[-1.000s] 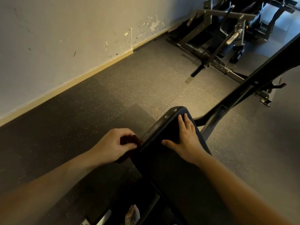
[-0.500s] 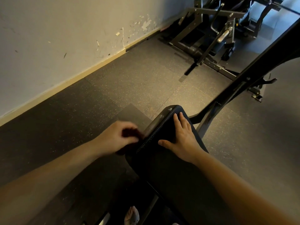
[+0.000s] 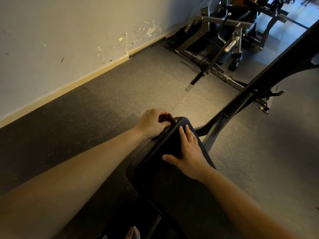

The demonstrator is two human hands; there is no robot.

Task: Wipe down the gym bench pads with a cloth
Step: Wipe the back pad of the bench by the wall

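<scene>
Black frame (image 3: 248,100) beside pad (image 3: 165,178), left hand (image 3: 151,123) gripping cloth (image 3: 165,117), machine (image 3: 215,40) beyond

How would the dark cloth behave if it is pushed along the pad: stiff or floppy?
Probably floppy: the cloth is bunched into a small wad inside the left hand. Likely light: fingers alone hold it. Pressed against the side of the bench pad, it may crumple further.
</scene>
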